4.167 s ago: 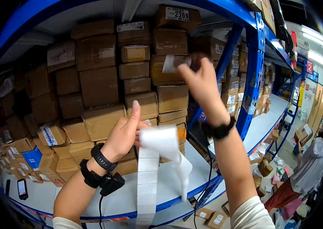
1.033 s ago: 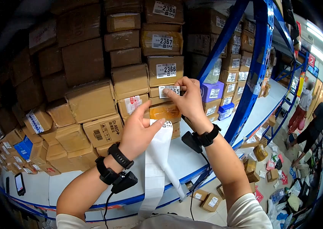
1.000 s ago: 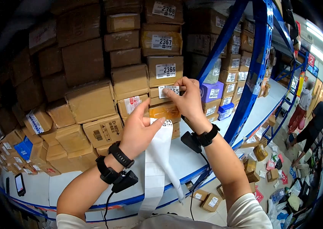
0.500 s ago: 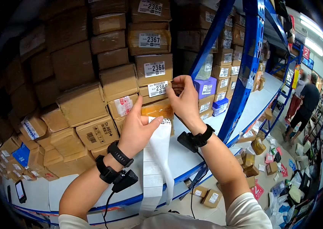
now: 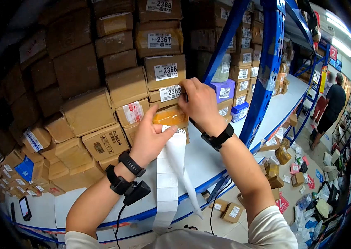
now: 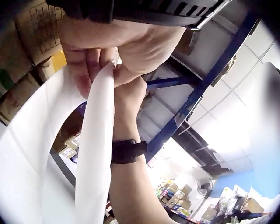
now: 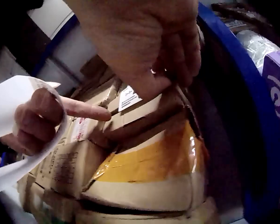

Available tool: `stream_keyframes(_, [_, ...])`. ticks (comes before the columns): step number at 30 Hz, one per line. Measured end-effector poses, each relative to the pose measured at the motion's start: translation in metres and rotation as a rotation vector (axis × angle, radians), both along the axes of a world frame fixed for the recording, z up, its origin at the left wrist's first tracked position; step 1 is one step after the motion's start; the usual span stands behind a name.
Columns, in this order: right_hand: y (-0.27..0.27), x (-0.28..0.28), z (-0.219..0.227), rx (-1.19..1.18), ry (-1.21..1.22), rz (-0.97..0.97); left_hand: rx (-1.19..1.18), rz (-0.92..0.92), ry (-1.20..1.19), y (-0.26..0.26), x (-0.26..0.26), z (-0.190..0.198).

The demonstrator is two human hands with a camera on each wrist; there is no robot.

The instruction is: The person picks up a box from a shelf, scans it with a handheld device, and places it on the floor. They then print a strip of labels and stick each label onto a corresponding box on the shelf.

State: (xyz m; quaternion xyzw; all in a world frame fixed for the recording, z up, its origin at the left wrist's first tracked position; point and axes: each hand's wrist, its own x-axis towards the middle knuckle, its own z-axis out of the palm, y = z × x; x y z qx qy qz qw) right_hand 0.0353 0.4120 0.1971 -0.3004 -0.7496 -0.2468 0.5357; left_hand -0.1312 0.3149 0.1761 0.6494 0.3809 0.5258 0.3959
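My left hand pinches a long strip of white labels between thumb and fingers, and one finger points up toward the boxes. The strip hangs over the shelf edge in two lengths; its top label shows part of a printed code. My right hand is bent at the right end of a label reading 2365, which lies on the front of a thin cardboard box. In the right wrist view the thumb covers that label's end, and the other fingers bend over the box's corner. Below is an orange-taped box.
Cardboard boxes labelled 2366, 2367 and 2368 stack above. A blue shelf post stands right of my right hand. A phone lies on the white shelf at left. Parcels litter the floor at right, where people stand.
The 2365 label, partly covered by my right fingers before, now shows its whole number. My right hand has shifted to its right end. My left hand keeps hold of the strip; the view has moved slightly.
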Motion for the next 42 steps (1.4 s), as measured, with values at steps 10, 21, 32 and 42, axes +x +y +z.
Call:
stream_keyframes(10, [-0.014,0.014,0.007,0.006,0.030,0.081,-0.040,0.041,0.051,0.002,-0.004,0.004])
stream_keyframes(21, [-0.032,0.000,0.016,0.195,-0.155,0.125,-0.034,0.038,0.006,-0.005,-0.003,0.010])
stream_keyframes(32, [-0.025,-0.010,0.000,0.137,0.032,0.039,-0.037,-0.034,-0.061,-0.005,-0.004,0.018])
stream_keyframes(42, [-0.011,0.000,-0.003,0.078,-0.012,0.202,-0.054,0.001,-0.015,-0.002,-0.006,0.020])
